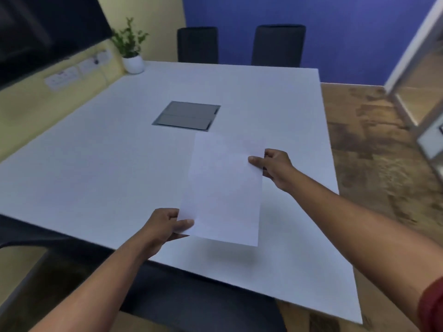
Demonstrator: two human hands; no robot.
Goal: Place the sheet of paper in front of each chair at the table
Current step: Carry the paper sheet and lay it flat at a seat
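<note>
Small meeting room with a blue far wall, and the white counter [96,152] is mostly bare apart from a grey hatch [187,115] set in the middle and a potted plant [131,47] at the far left corner. Two dark chairs [197,44] sit along the far edge, another chair [191,305] tucked in at the near edge. The sheet of paper [223,188] hangs just above the counter, near-right of the hatch, left hand [165,226] pinched on its near-left corner and right hand [273,167] pinched on its right edge.

One sheet of paper [223,188]. Two hands: left [163,226], right [275,168]. One bench [107,152] with one hatch [187,116]. Two chairs opposite [197,44] [279,44], perhaps one more nearside [191,300], blurred. One potted plant [131,49].
</note>
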